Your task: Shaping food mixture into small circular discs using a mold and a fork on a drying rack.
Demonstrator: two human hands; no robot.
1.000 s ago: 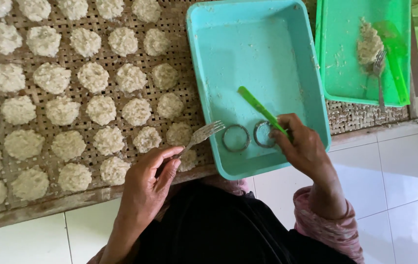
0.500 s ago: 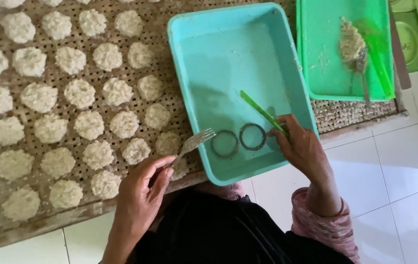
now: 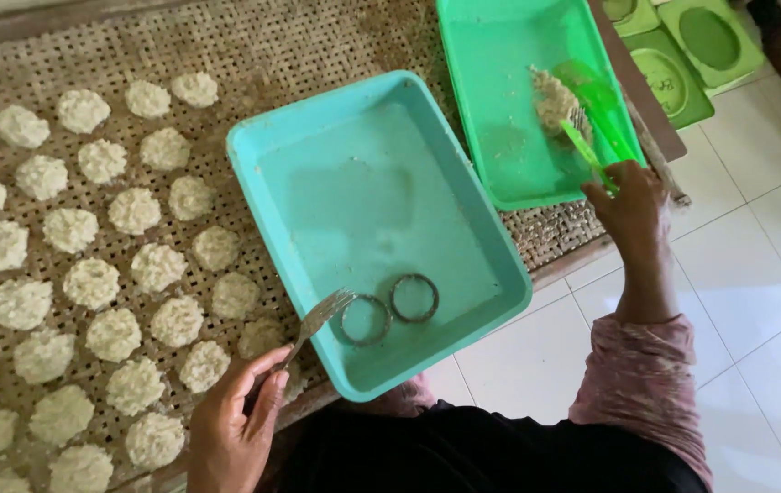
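Fingers of the left hand point(image 3: 230, 429) are pinched round a metal fork point(image 3: 317, 319) whose tines hang over the turquoise tray point(image 3: 317, 155) beside two metal rings point(image 3: 390, 309), while the right hand point(image 3: 629, 205) grips a green spatula point(image 3: 587, 153) reaching into the far green tray point(image 3: 500, 55) by a rice clump point(image 3: 552, 99).

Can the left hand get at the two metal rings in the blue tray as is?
Probably yes. The left hand holds a fork whose tines already lie beside the rings, and nothing covers them in the blue tray.
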